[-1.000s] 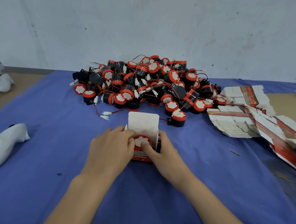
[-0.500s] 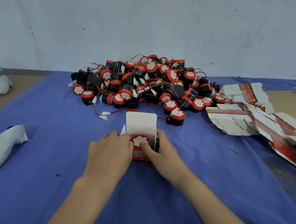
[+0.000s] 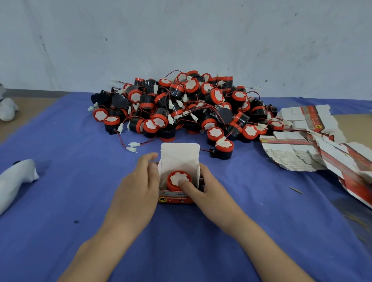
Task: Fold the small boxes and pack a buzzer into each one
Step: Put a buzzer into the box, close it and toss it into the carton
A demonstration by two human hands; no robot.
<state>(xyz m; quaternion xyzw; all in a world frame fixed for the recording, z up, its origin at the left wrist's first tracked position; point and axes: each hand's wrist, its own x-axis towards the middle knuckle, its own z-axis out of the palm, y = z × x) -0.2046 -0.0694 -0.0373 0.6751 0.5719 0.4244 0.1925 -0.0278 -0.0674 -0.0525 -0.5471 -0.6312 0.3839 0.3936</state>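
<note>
A small red-and-white box (image 3: 175, 197) stands on the blue cloth with its white lid flap up. Inside it sits a buzzer (image 3: 177, 178) with a red ring and white top. My left hand (image 3: 137, 188) cups the box's left side, fingers partly spread. My right hand (image 3: 203, 191) holds the box's right side, its thumb pressing on the buzzer's top. Behind the box lies a big pile of black-and-red buzzers (image 3: 183, 105) with red wires and white plugs. Flat unfolded boxes (image 3: 297, 152) are stacked at the right.
A single buzzer (image 3: 223, 148) sits just right of the box's flap. A loose white plug (image 3: 133, 147) lies to the flap's left. A white cloth bundle (image 3: 6, 186) rests at the left on the blue cloth (image 3: 60, 155). A pale wall rises behind.
The buzzer has sunk deeper into the box under my right thumb. My left thumb has come off the buzzer, and that hand now rests on the box's left side.
</note>
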